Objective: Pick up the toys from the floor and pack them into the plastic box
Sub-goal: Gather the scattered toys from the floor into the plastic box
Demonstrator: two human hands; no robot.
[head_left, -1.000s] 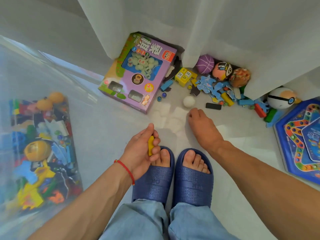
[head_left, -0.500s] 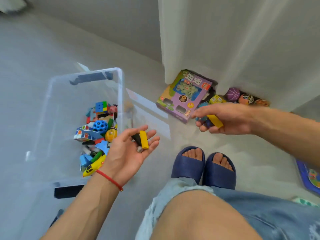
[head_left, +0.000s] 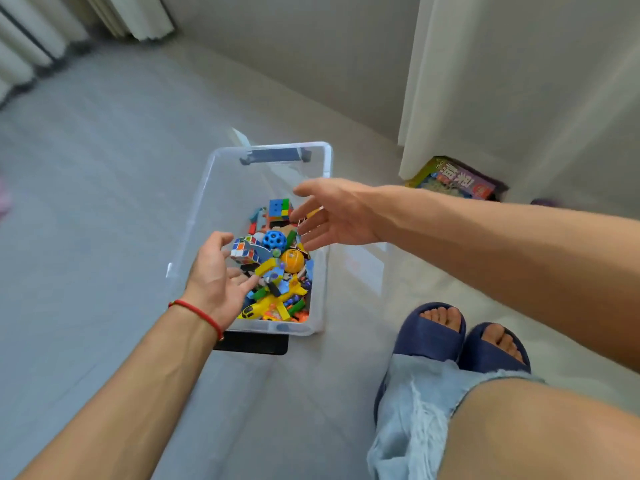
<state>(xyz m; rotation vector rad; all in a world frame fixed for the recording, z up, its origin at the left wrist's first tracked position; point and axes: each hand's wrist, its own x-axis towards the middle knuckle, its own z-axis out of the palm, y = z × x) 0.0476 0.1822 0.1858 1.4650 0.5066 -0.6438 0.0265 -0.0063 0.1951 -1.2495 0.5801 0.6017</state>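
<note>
Two hands hover over the plastic box [head_left: 325, 209], which stands on the grey floor [head_left: 104, 202] with its long axis running away from the person. Furthest left, the left hand [head_left: 214, 275], a red cord at its wrist, hangs above the box's near-left rim with fingers spread and loose; it grips nothing. Just right of it, inside the box, the toys already packed lie heaped toward the near end: a scrambled cube [head_left: 242, 251], a blue holed ball [head_left: 274, 240], an orange ball [head_left: 292, 260] and a yellow plane [head_left: 273, 301]. Further right, the right hand [head_left: 332, 216] reaches in over the far-right rim, fingers extended and slack; a small yellow piece [head_left: 313, 213] shows at its fingertips, but whether it is pinched, falling or lying in the box cannot be told. Beyond the right forearm, at the right by the curtain [head_left: 485, 98], a purple game box [head_left: 457, 180] lies on the floor, well apart from the box. Judging from this, the next pick lies to the right, nearer the right hand, so the person must turn back that way.
</note>
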